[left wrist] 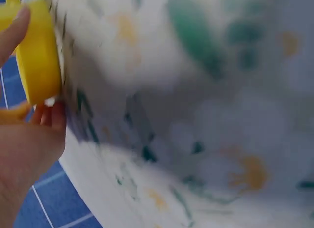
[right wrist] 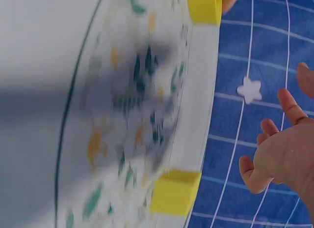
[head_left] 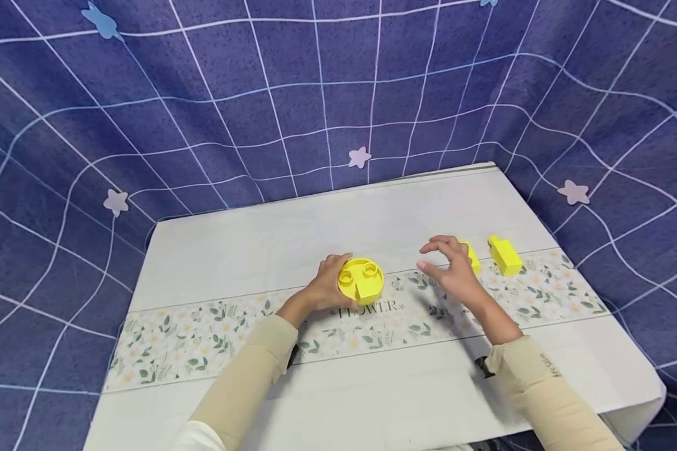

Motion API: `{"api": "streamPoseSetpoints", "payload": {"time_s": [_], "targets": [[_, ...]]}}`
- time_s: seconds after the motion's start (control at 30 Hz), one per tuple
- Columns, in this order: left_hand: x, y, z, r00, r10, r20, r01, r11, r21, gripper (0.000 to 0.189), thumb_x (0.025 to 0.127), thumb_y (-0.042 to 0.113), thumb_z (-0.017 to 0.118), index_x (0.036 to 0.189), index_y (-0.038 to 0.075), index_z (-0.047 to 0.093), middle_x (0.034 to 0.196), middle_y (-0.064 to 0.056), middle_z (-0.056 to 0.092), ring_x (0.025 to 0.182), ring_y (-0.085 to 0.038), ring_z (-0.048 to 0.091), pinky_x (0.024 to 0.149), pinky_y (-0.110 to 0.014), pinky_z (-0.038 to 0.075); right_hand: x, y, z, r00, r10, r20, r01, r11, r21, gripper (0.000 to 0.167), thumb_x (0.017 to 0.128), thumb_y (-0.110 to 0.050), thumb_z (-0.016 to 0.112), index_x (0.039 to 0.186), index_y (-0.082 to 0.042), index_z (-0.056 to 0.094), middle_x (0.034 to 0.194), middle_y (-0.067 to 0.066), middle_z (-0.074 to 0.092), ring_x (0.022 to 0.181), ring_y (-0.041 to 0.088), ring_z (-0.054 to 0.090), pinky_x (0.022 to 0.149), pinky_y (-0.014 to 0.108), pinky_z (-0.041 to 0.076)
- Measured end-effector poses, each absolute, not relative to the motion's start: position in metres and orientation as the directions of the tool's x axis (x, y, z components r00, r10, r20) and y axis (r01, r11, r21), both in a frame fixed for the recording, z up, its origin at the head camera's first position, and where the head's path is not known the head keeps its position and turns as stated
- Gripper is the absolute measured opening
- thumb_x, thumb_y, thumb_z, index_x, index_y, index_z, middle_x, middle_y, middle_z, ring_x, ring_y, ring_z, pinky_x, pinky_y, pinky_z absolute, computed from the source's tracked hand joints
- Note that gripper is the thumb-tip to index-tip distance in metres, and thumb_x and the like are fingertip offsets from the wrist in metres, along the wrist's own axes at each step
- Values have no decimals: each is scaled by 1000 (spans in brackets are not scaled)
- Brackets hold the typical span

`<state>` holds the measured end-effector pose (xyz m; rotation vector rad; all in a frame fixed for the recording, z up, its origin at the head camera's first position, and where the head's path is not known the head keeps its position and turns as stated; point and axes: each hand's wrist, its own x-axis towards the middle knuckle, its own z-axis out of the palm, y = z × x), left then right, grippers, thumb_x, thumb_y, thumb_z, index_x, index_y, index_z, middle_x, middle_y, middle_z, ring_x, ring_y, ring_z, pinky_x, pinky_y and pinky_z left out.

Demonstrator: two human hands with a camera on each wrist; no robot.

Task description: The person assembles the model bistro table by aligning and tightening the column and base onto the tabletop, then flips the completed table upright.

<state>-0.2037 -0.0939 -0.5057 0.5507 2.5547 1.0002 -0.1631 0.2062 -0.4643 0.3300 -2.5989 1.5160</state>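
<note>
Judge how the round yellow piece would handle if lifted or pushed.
The round yellow piece is probably stiff, since it shows no visible sag while held. It may be light for its size, as its top looks recessed rather than solid. Its circular outline suggests it could roll if set on edge.

The disc (head_left: 361,285) and the blocks (head_left: 506,258) at right look like smooth plastic, the worktop cover (head_left: 338,219) smooth and fairly matt, the far curtain (head_left: 293,69) matt cloth, the sleeves (head_left: 242,373) matt, creased cloth.
</note>
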Motion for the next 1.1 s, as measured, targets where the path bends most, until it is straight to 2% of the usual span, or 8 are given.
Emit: {"api": "streamPoseSetpoints", "payload": {"time_s": [0.13,0.3,0.57,0.73,0.83,1.0,1.1], "targets": [[-194,-85,-510,-897,435,-84,264,678,686,119,59,33,93,152,10,23,141,-9,31,126,-24,28,107,-46,32,-169,223,-461,-974,-95,207,-225,527,-819,23,91,-13,67,110,-2,61,134,20,40,121,39,23,96,64,12],[-193,-79,-512,-914,404,-45,285,715,638,113,58,34,93,149,10,30,135,-7,36,122,-22,32,104,-41,35,-176,237,-458,-979,-71,193,-198,582,-789,22,90,-14,68,108,-3,62,132,21,42,119,40,25,97,62,11],[-210,-88,-506,-856,511,-76,356,690,630,111,56,31,95,148,14,35,133,-3,38,122,-19,31,108,-39,32,-183,255,-459,-982,-86,167,-183,638,-748,24,91,-13,68,112,-5,62,130,22,41,119,44,23,94,64,10],[-212,-91,-504,-846,526,-89,361,688,629,112,56,28,94,150,14,33,135,-2,38,124,-19,32,110,-40,30,-186,268,-460,-978,-103,182,-204,675,-709,30,90,-7,67,119,-4,62,130,24,39,116,46,23,89,64,11],[-208,-89,-508,-856,512,-66,367,693,621,116,58,32,94,152,11,27,138,-5,37,126,-21,31,110,-41,30,-188,278,-461,-976,-99,195,-206,711,-672,34,88,2,62,121,-5,61,131,25,39,116,47,24,87,65,12],[-199,-86,-515,-880,475,-10,376,708,598,121,58,40,93,152,9,22,141,-7,35,128,-23,31,109,-41,31,-191,292,-463,-970,-119,213,-222,791,-570,50,78,14,52,122,-8,62,132,27,38,114,50,26,81,64,16],[-197,-84,-515,-884,468,8,377,702,604,117,58,38,93,150,10,26,138,-7,35,125,-22,31,108,-41,31,-191,297,-467,-968,-147,204,-232,838,-494,56,75,15,53,125,-9,60,135,28,35,115,52,26,79,64,17]]}}
